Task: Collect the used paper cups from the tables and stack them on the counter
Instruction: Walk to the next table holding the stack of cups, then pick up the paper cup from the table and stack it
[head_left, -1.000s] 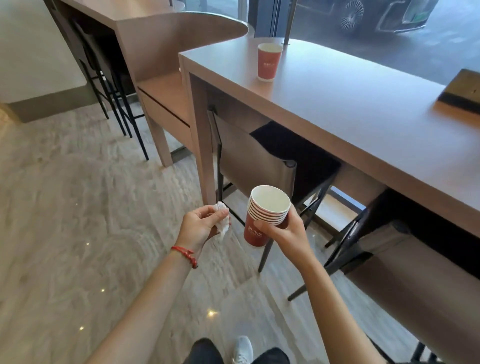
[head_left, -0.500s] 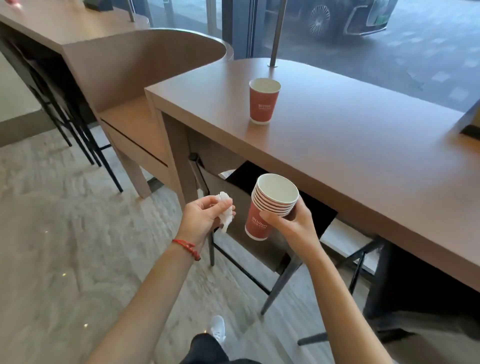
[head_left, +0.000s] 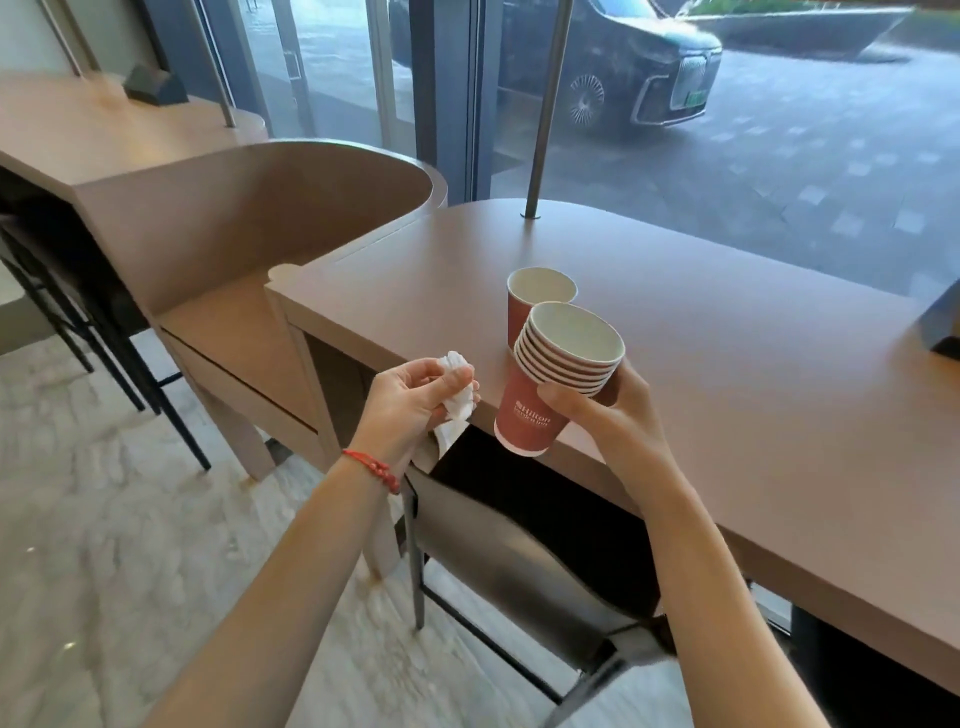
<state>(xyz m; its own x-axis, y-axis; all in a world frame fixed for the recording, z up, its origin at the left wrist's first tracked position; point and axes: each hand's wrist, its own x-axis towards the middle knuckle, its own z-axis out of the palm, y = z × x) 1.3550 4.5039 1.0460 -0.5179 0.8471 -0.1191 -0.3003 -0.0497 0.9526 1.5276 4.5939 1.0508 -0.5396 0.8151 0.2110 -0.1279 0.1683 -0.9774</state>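
Right hand (head_left: 618, 415): grips tilted stack of red cups (head_left: 556, 374).
Left hand (head_left: 410, 400): at 9 o'clock of stack, clutches crumpled tissue (head_left: 457, 395).
Single cup (head_left: 535, 296): upright on table (head_left: 753, 374), at 12 o'clock of stack.

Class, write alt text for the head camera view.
A person's right hand holds a stack of red paper cups above a brown table, where a single red cup stands just behind. The left hand grips a crumpled white tissue.
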